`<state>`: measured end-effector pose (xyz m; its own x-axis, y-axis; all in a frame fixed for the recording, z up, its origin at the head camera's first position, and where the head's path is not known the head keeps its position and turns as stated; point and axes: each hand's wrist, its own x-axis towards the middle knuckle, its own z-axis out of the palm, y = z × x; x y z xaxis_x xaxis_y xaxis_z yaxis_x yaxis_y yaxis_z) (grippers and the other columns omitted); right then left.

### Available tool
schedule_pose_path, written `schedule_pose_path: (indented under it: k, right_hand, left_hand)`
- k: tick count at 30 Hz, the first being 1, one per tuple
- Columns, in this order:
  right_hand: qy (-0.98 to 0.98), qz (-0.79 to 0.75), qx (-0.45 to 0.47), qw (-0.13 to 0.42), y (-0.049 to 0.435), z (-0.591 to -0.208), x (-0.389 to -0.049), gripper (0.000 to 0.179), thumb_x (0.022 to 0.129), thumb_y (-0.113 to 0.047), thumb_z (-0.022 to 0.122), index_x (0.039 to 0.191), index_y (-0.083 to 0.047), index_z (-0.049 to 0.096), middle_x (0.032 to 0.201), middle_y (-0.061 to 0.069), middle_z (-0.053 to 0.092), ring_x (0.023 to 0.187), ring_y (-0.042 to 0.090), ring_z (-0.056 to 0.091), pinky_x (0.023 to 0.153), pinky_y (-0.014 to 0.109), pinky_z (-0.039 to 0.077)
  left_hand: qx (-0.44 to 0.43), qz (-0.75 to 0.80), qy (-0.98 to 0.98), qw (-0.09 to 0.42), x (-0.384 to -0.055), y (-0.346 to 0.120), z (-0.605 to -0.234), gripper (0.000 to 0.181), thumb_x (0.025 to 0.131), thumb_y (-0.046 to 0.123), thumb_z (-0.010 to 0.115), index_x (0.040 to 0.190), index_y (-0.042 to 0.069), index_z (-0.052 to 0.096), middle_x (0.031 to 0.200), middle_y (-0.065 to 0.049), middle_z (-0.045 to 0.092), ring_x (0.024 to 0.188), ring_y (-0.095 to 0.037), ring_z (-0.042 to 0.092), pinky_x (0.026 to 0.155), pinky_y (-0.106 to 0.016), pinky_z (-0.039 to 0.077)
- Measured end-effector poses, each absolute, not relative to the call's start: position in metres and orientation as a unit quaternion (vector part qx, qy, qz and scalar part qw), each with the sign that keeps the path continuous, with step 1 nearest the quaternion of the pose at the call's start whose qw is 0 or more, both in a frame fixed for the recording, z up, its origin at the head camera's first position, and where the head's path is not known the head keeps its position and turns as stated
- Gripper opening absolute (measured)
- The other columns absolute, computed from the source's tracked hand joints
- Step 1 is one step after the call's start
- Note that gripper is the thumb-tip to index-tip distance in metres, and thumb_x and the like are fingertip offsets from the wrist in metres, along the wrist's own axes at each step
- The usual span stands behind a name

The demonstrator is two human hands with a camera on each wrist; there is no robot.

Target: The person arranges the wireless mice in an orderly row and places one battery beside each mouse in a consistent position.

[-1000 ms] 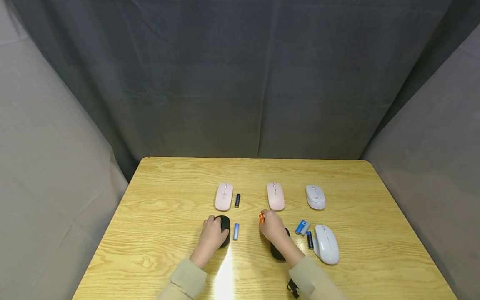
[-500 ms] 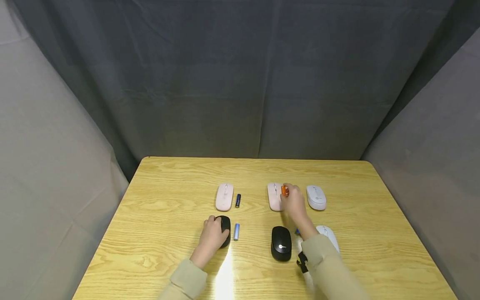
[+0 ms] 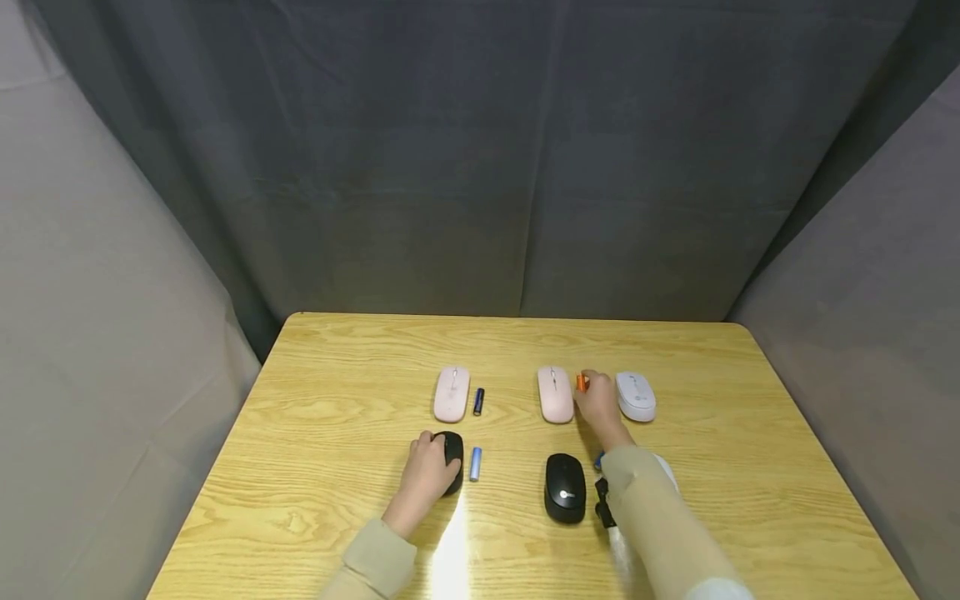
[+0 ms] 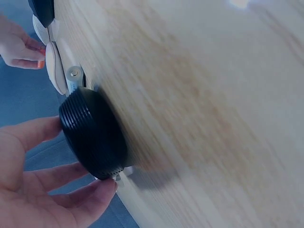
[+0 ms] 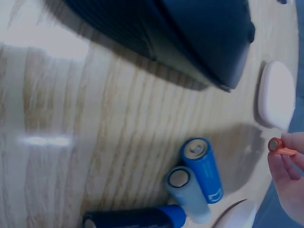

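Observation:
My left hand grips a black mouse on the table, with thumb and fingers on its sides. Between thumb and fingers, my right hand pinches an orange battery. That hand is at the back, between a pink mouse and a small white mouse. A light blue battery lies just right of the gripped mouse. Below the right wrist are a blue battery, a pale battery and a dark blue battery. In the head view the right arm mostly hides these three.
A second black mouse sits left of my right forearm. Another pink mouse lies at the back left with a dark battery beside it. A larger white mouse is mostly covered by the right sleeve. A dark curtain hangs behind the table.
My right hand has moved from above the second black mouse back and to the right, carrying the orange battery past the pink mouse. My left hand stays on its mouse.

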<state>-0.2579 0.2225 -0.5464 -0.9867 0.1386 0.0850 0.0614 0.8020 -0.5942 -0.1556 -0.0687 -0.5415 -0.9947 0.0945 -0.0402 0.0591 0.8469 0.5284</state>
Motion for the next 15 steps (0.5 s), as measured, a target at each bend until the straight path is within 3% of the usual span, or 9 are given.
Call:
schedule_pose_path:
  k: [9,15]
  right_hand:
    - [-0.957,0.281,-0.064,-0.016,0.2265,-0.5511,-0.2571,0.041,0.083,-0.002,0.060,0.121,0.011,0.051,0.112,0.031,0.055,0.101,0.041,0.055,0.082,0.046,0.047]
    - [-0.958,0.277,-0.055,-0.036,0.2270,-0.5527,-0.2581,0.041,0.085,-0.003,0.059,0.122,0.012,0.050,0.116,0.032,0.053,0.108,0.043,0.051,0.088,0.048,0.043]
  left_hand:
    - [0.039,0.271,0.961,0.033,-0.1546,-0.0675,-0.5416,0.045,0.082,0.020,0.066,0.114,-0.010,0.057,0.114,-0.026,0.052,0.104,-0.039,0.049,0.081,-0.045,0.047]
    - [0.040,0.269,0.962,0.035,-0.1540,-0.0679,-0.5415,0.045,0.082,0.021,0.066,0.114,-0.010,0.057,0.115,-0.026,0.051,0.104,-0.039,0.049,0.081,-0.045,0.047]
